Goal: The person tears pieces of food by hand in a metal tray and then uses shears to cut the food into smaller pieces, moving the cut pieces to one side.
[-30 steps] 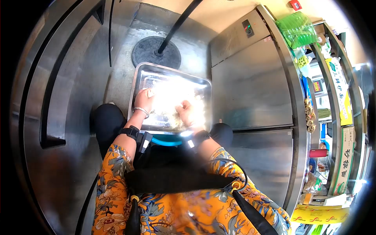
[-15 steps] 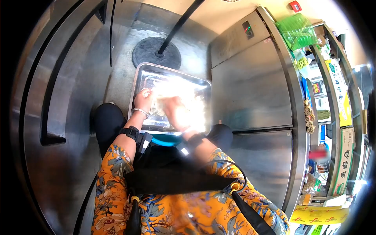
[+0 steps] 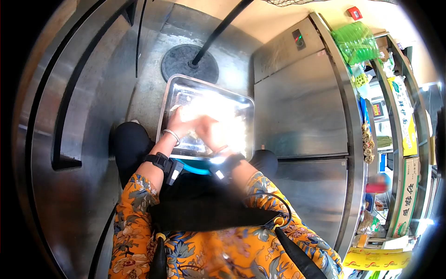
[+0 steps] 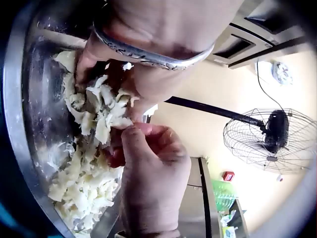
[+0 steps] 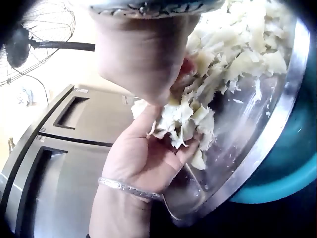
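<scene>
A rectangular metal tray point(image 3: 163, 116) holds a heap of pale, torn flakes point(image 4: 86, 183), washed out by glare in the head view. My left hand point(image 3: 180, 124) is over the tray's left part. Its curled fingers hold a loose clump of pale flakes point(image 5: 181, 121), seen in the right wrist view. My right hand point(image 4: 153, 173) meets that clump, thumb and forefinger pinching its edge in the left wrist view. From the right wrist view, my right hand point(image 5: 141, 64) hides its own fingertips behind its back.
A teal basin point(image 5: 277, 181) lies under the tray's near edge. Beyond the tray is a round black stand base point(image 3: 189, 64) with a pole. Steel cabinet doors point(image 3: 299, 107) rise at the right, beside shelves of packages. A wire fan point(image 4: 275, 131) stands farther off.
From the tray's right part, my right hand has moved left to meet my left hand. My left hand stays near the tray's left side. The head view has shifted slightly.
</scene>
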Demonstrator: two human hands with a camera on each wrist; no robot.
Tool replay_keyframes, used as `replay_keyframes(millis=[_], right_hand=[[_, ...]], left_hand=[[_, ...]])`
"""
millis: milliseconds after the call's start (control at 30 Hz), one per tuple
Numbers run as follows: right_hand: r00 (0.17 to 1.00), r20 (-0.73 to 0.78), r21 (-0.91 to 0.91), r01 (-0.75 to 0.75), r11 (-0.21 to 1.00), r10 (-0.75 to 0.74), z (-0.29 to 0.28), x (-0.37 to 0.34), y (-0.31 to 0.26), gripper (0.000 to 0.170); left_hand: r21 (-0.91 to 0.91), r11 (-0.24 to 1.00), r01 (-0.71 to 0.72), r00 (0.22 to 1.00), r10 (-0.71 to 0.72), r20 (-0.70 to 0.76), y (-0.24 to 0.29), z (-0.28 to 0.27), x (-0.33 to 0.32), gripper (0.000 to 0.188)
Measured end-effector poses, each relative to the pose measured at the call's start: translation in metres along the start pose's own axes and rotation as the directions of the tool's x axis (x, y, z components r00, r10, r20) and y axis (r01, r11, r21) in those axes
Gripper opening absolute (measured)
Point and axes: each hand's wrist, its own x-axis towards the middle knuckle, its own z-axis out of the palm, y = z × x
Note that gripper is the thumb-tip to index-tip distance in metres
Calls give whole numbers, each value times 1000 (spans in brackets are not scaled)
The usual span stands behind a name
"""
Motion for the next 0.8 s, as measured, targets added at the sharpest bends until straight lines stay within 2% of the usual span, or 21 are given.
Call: replay_keyframes(millis=[67, 133, 233, 400, 467, 567, 667, 767, 800], right_hand=[[994, 26, 18, -106, 994, 105, -7, -2, -11, 7], [992, 21, 17, -124, 992, 124, -8, -6, -13, 7], [976, 65, 25, -212, 977, 210, -18, -7, -21, 8], [944, 96, -24, -315, 949, 316, -33, -4, -33, 8], [928, 105, -16, -357, 934, 356, -34, -5, -30, 8], [941, 111, 47, -326, 944, 320, -40, -6, -33, 8], [952, 161, -100, -245, 964, 258, -40, -4, -29, 3], [995, 94, -144, 55, 988, -41, -33, -1, -21, 9], [983, 182, -193, 62, 979, -26, -33, 0, -19, 11]], left_hand=[[-97, 976, -196, 978, 186, -98, 0, 3, -4, 44], [-78, 951, -298, 947, 285, -147, 3, 3, -5, 38], [66, 953, -295, 944, 302, -136, 13, -1, -7, 38], [195, 956, -219, 952, 253, -173, 17, 3, -7, 45], [188, 954, -233, 949, 265, -171, 17, 3, -6, 45], [157, 958, -240, 953, 263, -149, 16, 1, -5, 44], [190, 961, -199, 961, 230, -154, 19, 2, -6, 43], [162, 966, -204, 967, 225, -120, 21, 3, -8, 43], [136, 967, -216, 967, 231, -104, 21, 2, -8, 42]])
